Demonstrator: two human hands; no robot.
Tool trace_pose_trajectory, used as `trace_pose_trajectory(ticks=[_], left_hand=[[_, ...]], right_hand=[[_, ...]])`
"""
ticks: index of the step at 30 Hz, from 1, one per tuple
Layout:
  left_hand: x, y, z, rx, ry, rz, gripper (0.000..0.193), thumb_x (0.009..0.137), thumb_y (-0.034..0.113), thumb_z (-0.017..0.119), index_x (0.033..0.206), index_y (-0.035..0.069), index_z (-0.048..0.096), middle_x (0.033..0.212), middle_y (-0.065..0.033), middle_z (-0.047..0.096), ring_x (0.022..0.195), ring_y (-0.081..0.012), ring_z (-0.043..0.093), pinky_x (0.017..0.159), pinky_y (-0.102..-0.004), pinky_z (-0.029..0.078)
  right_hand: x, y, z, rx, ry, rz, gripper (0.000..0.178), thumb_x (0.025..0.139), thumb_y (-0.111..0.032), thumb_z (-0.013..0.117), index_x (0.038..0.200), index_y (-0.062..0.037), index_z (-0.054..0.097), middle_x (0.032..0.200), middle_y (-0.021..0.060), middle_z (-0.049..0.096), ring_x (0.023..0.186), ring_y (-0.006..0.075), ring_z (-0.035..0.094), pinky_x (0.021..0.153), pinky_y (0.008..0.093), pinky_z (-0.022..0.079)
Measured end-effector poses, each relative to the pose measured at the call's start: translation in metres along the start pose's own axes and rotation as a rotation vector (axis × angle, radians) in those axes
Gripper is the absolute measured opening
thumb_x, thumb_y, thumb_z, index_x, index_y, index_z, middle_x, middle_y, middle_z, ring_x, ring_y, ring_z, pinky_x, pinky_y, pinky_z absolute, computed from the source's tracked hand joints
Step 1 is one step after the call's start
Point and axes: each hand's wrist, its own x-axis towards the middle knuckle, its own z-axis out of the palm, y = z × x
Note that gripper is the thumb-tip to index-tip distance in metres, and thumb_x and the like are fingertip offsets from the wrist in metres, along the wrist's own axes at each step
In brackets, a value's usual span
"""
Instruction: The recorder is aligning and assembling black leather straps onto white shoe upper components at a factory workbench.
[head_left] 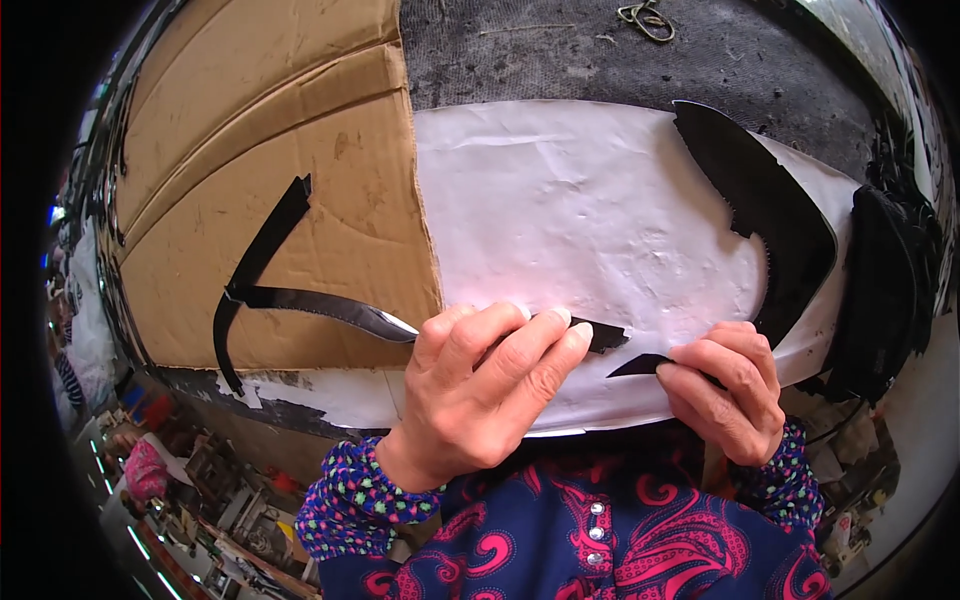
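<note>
On a white sheet (590,220) beside brown cardboard (290,200) (dark mat beyond), the left hand (480,390) pinches a long black strip (300,298) while the right hand (725,385) pinches a small black piece (640,366) near the sheet's front edge.

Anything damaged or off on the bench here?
Mostly wear. The white sheet is wrinkled and its lower left edge is torn. The cardboard is creased and ragged along its right edge. The black strip under the left hand bends unevenly. The black curved piece has a jagged edge.
</note>
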Motion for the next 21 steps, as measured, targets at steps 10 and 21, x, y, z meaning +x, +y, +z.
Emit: trace_pose_trajectory(ticks=[10,21], left_hand=[[0.0001,0.0008,-0.0019,0.014,-0.016,0.007,0.039,0.066,0.013,0.07,0.104,0.007,0.076,0.108,-0.0031,0.068,0.09,-0.0185,0.058,0.076,-0.0323,0.046],[0.0,0.0014,-0.0034,0.016,-0.017,0.006,0.039,0.066,0.012,0.07,0.105,0.007,0.076,0.108,-0.0032,0.068,0.09,-0.0177,0.058,0.076,-0.032,0.046]], right_hand=[[0.0062,0.0048,0.0076,-0.013,0.001,-0.023,0.035,0.058,0.002,0.074,0.092,0.0086,0.069,0.092,0.0172,0.064,0.077,0.0277,0.061,0.06,0.0365,0.05],[0.0093,0.0059,0.0068,-0.011,-0.027,-0.008,0.037,0.057,0.004,0.073,0.094,0.008,0.067,0.091,0.0163,0.063,0.077,0.0278,0.061,0.062,0.0349,0.05]])
